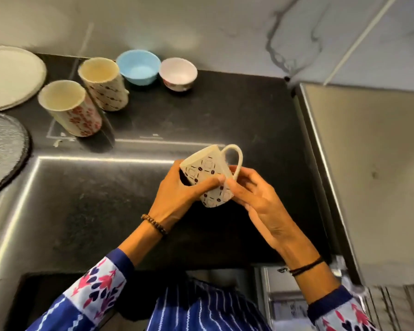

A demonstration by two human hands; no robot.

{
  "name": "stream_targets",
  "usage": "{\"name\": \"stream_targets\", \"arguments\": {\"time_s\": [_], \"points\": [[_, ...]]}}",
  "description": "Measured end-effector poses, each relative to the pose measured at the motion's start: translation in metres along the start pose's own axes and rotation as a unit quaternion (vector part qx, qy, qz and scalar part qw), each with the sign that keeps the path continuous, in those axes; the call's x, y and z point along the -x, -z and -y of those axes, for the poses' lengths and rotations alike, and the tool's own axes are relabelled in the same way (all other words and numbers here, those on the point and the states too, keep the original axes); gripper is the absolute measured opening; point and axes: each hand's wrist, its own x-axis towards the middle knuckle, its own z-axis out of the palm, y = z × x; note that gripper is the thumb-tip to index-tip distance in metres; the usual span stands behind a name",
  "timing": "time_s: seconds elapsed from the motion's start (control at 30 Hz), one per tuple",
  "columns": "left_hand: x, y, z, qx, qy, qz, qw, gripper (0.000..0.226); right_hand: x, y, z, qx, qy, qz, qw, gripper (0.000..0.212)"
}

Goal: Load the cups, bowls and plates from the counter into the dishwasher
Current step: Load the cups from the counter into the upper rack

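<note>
A cream mug (207,172) with a dark bean pattern is tilted above the black counter (105,211), held in both hands. My left hand (177,192) wraps its body near the rim; my right hand (253,197) grips its base and the handle side. Farther back stand a red-flowered cup (75,115) and a dark-patterned cup (105,87), both upright. Behind them sit a blue bowl (139,66) and a pink-white bowl (178,72). A white plate (7,77) and a dark glass plate (0,151) lie at the left edge.
A steel appliance (368,163) rises at the right of the counter. A marble wall (201,25) backs the counter. Below my right wrist a grey part of a dishwasher (285,304) shows, mostly hidden by my striped clothing.
</note>
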Motion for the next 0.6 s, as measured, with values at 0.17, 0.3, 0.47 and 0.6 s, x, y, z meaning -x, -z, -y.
{"name": "stream_targets", "arguments": {"time_s": [0.17,0.3,0.47,0.6], "points": [[0.040,-0.060,-0.004,0.038,0.035,0.075,0.996,0.066,0.060,0.044,-0.023,-0.008,0.024,-0.055,0.998,0.054],[0.080,-0.114,-0.005,0.031,0.053,0.132,0.989,0.065,0.116,0.081,-0.046,-0.008,0.054,-0.093,0.994,0.067],[0.143,-0.192,0.005,0.026,0.078,0.170,0.982,0.062,0.194,0.137,-0.077,-0.005,0.080,-0.157,0.984,0.077],[0.190,-0.260,0.026,0.029,0.098,0.226,0.969,0.058,0.256,0.194,-0.107,-0.009,0.074,-0.208,0.975,0.081]]}}
